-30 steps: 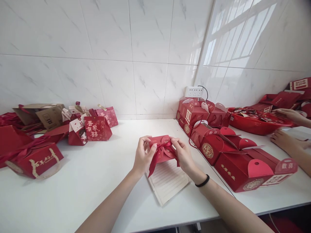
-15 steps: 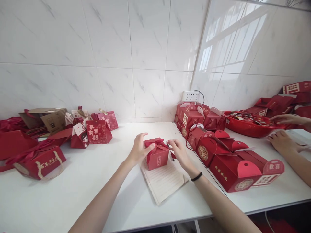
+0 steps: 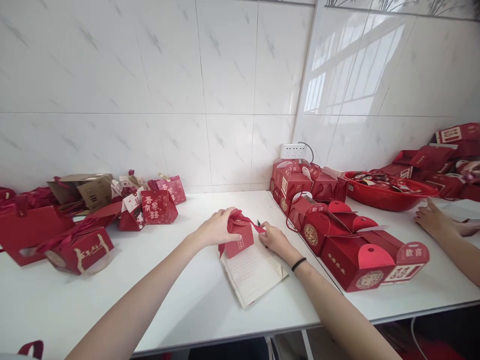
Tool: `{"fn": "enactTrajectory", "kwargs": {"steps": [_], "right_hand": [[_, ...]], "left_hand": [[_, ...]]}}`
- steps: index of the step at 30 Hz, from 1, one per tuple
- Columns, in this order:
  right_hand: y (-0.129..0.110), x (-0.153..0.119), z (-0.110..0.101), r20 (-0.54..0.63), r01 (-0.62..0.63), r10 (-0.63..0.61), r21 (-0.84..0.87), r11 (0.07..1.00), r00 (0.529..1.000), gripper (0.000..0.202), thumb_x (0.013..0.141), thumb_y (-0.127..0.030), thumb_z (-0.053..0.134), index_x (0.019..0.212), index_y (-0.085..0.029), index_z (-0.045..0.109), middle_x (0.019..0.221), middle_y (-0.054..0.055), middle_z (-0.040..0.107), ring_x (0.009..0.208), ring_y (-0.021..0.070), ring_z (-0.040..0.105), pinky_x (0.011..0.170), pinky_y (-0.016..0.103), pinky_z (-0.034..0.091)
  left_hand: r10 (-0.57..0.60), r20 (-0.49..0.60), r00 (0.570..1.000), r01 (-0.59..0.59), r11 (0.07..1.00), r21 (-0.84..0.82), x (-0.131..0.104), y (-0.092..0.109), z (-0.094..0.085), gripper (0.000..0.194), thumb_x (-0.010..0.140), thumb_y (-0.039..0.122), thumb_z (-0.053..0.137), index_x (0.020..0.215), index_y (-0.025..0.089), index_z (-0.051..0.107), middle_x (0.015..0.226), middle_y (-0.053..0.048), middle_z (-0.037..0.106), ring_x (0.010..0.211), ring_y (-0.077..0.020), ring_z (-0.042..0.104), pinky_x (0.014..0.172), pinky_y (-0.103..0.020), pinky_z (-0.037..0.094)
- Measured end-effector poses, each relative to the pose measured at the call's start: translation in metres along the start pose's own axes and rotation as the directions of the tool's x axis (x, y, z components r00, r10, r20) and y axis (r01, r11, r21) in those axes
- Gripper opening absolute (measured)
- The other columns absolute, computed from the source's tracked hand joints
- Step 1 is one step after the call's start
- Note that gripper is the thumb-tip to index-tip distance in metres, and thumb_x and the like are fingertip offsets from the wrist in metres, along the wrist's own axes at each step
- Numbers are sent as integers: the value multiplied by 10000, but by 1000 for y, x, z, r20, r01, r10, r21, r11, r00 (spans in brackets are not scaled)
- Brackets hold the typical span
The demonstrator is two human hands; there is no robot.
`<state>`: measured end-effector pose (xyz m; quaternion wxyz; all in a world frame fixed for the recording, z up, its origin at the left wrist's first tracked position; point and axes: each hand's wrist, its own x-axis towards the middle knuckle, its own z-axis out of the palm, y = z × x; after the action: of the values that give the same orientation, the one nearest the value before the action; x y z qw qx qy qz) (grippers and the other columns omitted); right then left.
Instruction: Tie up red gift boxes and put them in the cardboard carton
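Observation:
A small red box (image 3: 242,239) with a ribbon bow on top is at the middle, over the back part of a cream lined notebook (image 3: 253,277). My left hand (image 3: 219,226) grips the box from its left and top, thumb on the front face. The red ribbon (image 3: 250,220) runs from the bow to my right hand (image 3: 273,239), whose closed fingers pinch its end. A dark pen-like object (image 3: 258,223) sticks up by those fingers; most of it is hidden. A black band is on my right wrist.
Red gift boxes (image 3: 356,260) stand in a row at the right, near a red basin (image 3: 390,195) of small packets. Another person's hands (image 3: 435,218) are at the far right. More boxes (image 3: 159,206) and a roped red box (image 3: 80,250) sit at the left. A power strip (image 3: 293,150) is by the wall.
My left hand has closed on the box, which is now tilted and shifted a little left. The ribbon now stretches to my right hand. The other person's farther hand has moved.

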<state>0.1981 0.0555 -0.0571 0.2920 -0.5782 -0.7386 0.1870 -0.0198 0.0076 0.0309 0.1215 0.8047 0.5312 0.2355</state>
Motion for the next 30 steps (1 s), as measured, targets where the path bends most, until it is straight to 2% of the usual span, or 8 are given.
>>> {"fn": "enactTrajectory", "kwargs": {"steps": [3,6,9,12,16,20,24,30], "right_hand": [[2,3,1,-9,-9,10,23,1000,1000,308,746,-88,532,1045,-141,580,692,49,616,699,209,591,618,258,332],[8,6,3,-50,-5,10,111,994,999,254,774,-115,460,983,-155,599,660,21,608,636,176,585,608,252,359],[13,9,4,-118,-5,34,232,973,992,254,790,-155,380,923,-156,596,674,23,622,582,156,579,575,250,399],[17,11,5,-192,22,50,351,936,980,262,748,-180,376,927,-153,565,764,56,654,647,170,612,552,252,438],[20,12,5,-277,73,70,475,877,958,251,703,-283,448,922,-171,499,861,99,667,715,205,631,493,262,451],[21,10,7,-339,108,118,579,808,934,306,676,-411,531,863,-197,417,776,97,666,716,214,641,534,277,481],[20,7,6,-357,110,185,665,739,915,418,662,-538,575,837,-208,388,624,35,635,565,186,611,471,259,465],[24,7,-1,-385,124,334,793,596,860,410,701,-567,596,780,-174,514,564,-17,551,471,112,529,436,212,452]], "left_hand": [[-31,-139,990,21,997,-67,-14,-9,-11,748,601,420,725,1275,232,461,1236,-120,542,1147,-301,514,907,-402,444],[-137,-227,964,90,975,-203,-30,-13,-26,756,587,441,743,1254,210,471,1222,-124,564,1102,-295,560,873,-395,481],[-266,-180,947,170,890,-422,-48,-13,-42,749,569,429,765,1224,214,473,1197,-115,592,1034,-285,608,810,-377,524],[-372,-85,924,253,764,-594,-70,-12,-57,695,596,451,749,1196,224,481,1199,-115,595,1002,-273,628,783,-363,542],[-485,25,874,323,541,-776,-106,-15,-70,548,660,498,697,1110,223,546,1101,-108,653,977,-276,639,778,-390,547],[-457,108,883,239,239,-941,-143,-23,-78,440,760,505,595,1108,236,577,1161,-109,632,1048,-309,604,830,-498,519],[-429,185,884,183,-45,-982,-177,-27,-84,519,785,536,538,1173,192,555,1160,-144,628,1038,-352,598,886,-583,446],[-263,180,948,110,-260,-959,-224,-28,-80,493,829,518,473,1165,169,561,1112,-134,650,1028,-344,596,895,-574,418]]}}
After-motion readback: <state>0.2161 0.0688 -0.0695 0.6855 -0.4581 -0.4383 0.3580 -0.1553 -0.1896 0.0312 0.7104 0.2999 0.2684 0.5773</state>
